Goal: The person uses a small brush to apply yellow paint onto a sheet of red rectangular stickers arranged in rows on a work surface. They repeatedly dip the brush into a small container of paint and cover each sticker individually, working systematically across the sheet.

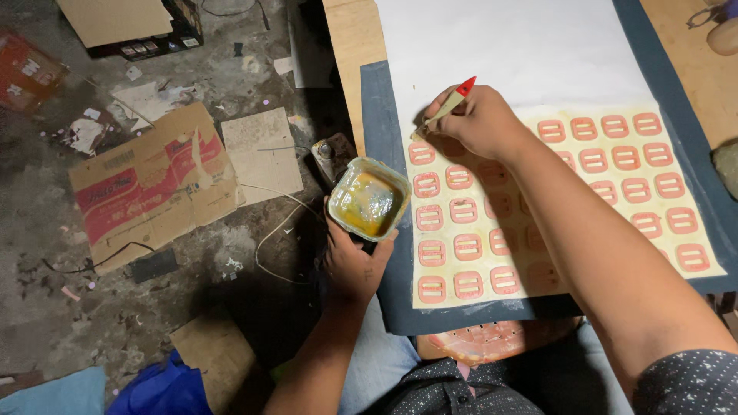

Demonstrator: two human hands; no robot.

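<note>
My right hand (478, 121) grips a small brush with a red handle (453, 98), its bristle end touching the upper left corner of a cream sheet (538, 207) covered with several rows of pink slotted rectangular pieces (463, 210). My left hand (354, 265) holds a small square tub (368, 198) of yellowish glue from below, just off the left edge of the sheet. The sheet lies on a dark board (382, 115) across my lap.
White paper (515, 46) lies beyond the sheet on the board. Flattened cardboard (154, 184), scraps, a loose wire (277, 230) and a small metal tool (327, 154) litter the concrete floor at left. Blue fabric (161, 388) lies bottom left. A pink perforated piece (484, 342) rests on my lap.
</note>
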